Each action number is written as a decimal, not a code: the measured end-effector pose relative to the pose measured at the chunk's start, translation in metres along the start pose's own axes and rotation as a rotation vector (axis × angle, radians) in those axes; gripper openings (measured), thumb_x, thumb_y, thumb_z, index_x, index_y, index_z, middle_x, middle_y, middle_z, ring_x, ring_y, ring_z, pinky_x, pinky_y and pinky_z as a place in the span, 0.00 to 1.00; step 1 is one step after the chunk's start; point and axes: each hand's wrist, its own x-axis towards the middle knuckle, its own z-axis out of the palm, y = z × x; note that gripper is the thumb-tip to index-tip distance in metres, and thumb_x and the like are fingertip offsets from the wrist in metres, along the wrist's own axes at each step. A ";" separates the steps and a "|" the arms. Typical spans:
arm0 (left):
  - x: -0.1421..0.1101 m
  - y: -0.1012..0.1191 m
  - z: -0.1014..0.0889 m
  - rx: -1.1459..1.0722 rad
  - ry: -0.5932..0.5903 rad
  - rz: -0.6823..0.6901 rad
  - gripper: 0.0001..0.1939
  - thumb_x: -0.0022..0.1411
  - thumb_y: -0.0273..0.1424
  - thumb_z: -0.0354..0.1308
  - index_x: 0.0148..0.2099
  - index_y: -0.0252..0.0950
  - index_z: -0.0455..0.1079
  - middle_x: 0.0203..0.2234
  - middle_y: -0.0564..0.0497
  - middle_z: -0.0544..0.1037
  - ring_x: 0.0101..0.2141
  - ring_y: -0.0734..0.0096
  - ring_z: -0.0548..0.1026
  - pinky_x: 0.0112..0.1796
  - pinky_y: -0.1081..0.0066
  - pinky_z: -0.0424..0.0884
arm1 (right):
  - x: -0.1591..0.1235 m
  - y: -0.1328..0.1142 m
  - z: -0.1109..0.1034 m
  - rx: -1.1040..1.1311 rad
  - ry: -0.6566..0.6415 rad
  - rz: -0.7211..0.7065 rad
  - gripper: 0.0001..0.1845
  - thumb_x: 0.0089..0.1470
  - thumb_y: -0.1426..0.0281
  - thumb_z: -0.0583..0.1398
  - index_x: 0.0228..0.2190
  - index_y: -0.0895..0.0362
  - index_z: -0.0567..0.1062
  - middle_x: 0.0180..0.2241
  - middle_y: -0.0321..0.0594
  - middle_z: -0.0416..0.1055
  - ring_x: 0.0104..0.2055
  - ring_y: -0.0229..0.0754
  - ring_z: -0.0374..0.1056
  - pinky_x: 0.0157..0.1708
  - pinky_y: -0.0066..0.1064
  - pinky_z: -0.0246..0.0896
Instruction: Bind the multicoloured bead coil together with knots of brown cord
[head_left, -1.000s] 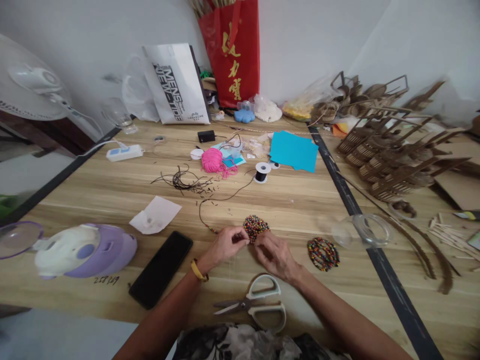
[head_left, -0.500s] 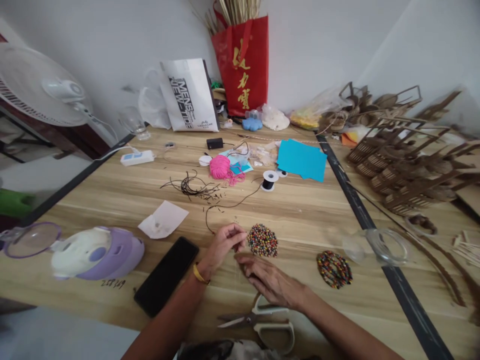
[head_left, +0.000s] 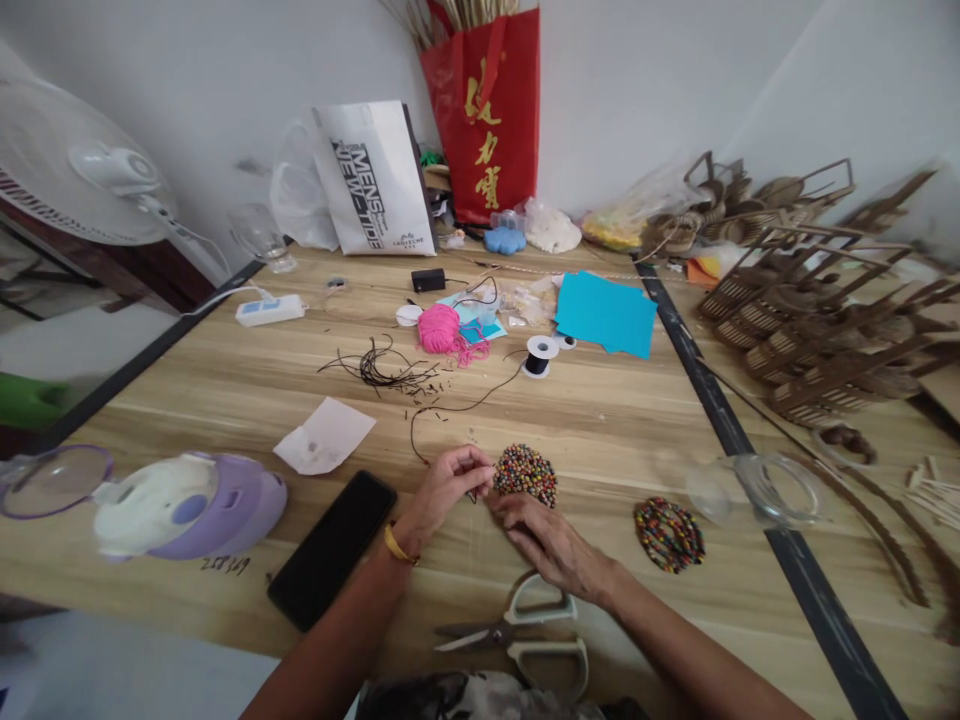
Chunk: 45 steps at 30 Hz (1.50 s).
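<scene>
My left hand is closed in a pinch on a thin black cord. The cord curves across the wood from a white spool, and a short dark end hangs below the fingertips. Just right of it lies a round pile of multicoloured beads. My right hand meets the pile's lower left edge, its fingers bent and pressed together; what they hold, if anything, is hidden. Below that hand lie scissors with pale handles, blades apart. A coil of strung beads rests farther right.
A black phone and a purple-white device lie left. Behind are cut cord pieces, pink yarn and blue sheets. Woven baskets crowd the right; a red bag stands against the wall.
My right hand has moved up and right, from beside my left fingertips to the edge of the bead pile. My left hand stays nearly still with the cord. The view has shifted slightly.
</scene>
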 end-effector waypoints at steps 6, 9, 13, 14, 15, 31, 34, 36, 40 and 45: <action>-0.002 0.004 0.007 0.054 -0.044 -0.048 0.15 0.49 0.38 0.65 0.30 0.32 0.68 0.19 0.56 0.69 0.22 0.78 0.64 0.26 0.75 0.61 | -0.002 0.003 0.001 -0.072 0.205 -0.021 0.06 0.62 0.76 0.52 0.40 0.56 0.66 0.37 0.46 0.68 0.40 0.43 0.65 0.39 0.34 0.66; -0.003 0.000 0.010 0.104 -0.086 -0.049 0.14 0.49 0.38 0.65 0.29 0.31 0.68 0.19 0.56 0.69 0.23 0.78 0.64 0.27 0.75 0.60 | -0.002 0.004 0.002 -0.100 0.287 -0.016 0.06 0.61 0.77 0.53 0.40 0.56 0.67 0.37 0.45 0.68 0.40 0.42 0.65 0.39 0.33 0.66; -0.004 -0.006 0.012 0.172 -0.159 -0.008 0.12 0.51 0.35 0.64 0.29 0.31 0.70 0.21 0.54 0.70 0.24 0.77 0.64 0.27 0.76 0.59 | -0.001 0.004 0.002 -0.097 0.346 -0.002 0.06 0.61 0.77 0.53 0.38 0.56 0.68 0.35 0.44 0.69 0.39 0.42 0.66 0.37 0.32 0.66; -0.004 -0.008 0.013 0.186 -0.167 0.005 0.11 0.51 0.35 0.63 0.29 0.31 0.70 0.22 0.53 0.70 0.25 0.77 0.64 0.28 0.76 0.59 | -0.001 0.004 0.002 -0.091 0.360 0.007 0.05 0.61 0.76 0.54 0.38 0.56 0.68 0.35 0.44 0.69 0.39 0.42 0.66 0.37 0.33 0.66; -0.004 -0.008 0.013 0.200 -0.170 0.014 0.11 0.52 0.35 0.63 0.29 0.31 0.71 0.22 0.53 0.71 0.25 0.77 0.65 0.28 0.76 0.60 | 0.000 0.004 0.002 -0.084 0.376 0.016 0.05 0.61 0.75 0.54 0.38 0.56 0.69 0.34 0.44 0.69 0.38 0.42 0.67 0.37 0.33 0.66; -0.006 -0.007 0.014 0.354 -0.160 0.047 0.06 0.54 0.30 0.61 0.30 0.31 0.72 0.23 0.52 0.72 0.26 0.75 0.67 0.29 0.75 0.63 | 0.000 0.005 0.001 -0.063 0.416 0.014 0.05 0.60 0.76 0.55 0.38 0.56 0.69 0.33 0.44 0.70 0.37 0.42 0.67 0.36 0.33 0.66; -0.007 -0.007 0.015 0.402 -0.168 0.064 0.05 0.54 0.28 0.59 0.30 0.31 0.72 0.23 0.52 0.73 0.26 0.75 0.67 0.29 0.75 0.62 | 0.000 0.005 0.001 -0.089 0.417 0.013 0.05 0.60 0.75 0.55 0.38 0.56 0.70 0.33 0.44 0.70 0.37 0.42 0.67 0.36 0.34 0.66; -0.007 -0.008 0.016 0.449 -0.173 0.080 0.04 0.54 0.28 0.59 0.30 0.31 0.73 0.23 0.52 0.73 0.25 0.75 0.67 0.28 0.76 0.62 | 0.000 0.005 0.001 -0.115 0.413 0.015 0.05 0.60 0.75 0.55 0.38 0.56 0.70 0.33 0.44 0.70 0.37 0.42 0.67 0.36 0.34 0.66; -0.005 -0.014 0.017 0.560 -0.150 0.122 0.03 0.53 0.26 0.59 0.30 0.32 0.73 0.22 0.52 0.73 0.24 0.75 0.66 0.26 0.76 0.61 | -0.002 0.005 0.002 -0.173 0.388 0.016 0.04 0.60 0.75 0.56 0.36 0.56 0.70 0.32 0.43 0.70 0.35 0.42 0.67 0.33 0.32 0.65; -0.006 -0.016 0.018 0.724 -0.172 0.188 0.04 0.53 0.22 0.58 0.28 0.32 0.73 0.22 0.53 0.71 0.24 0.75 0.65 0.27 0.75 0.60 | -0.005 0.007 0.005 -0.197 0.328 0.032 0.04 0.61 0.75 0.54 0.36 0.56 0.69 0.31 0.42 0.70 0.32 0.40 0.67 0.31 0.29 0.65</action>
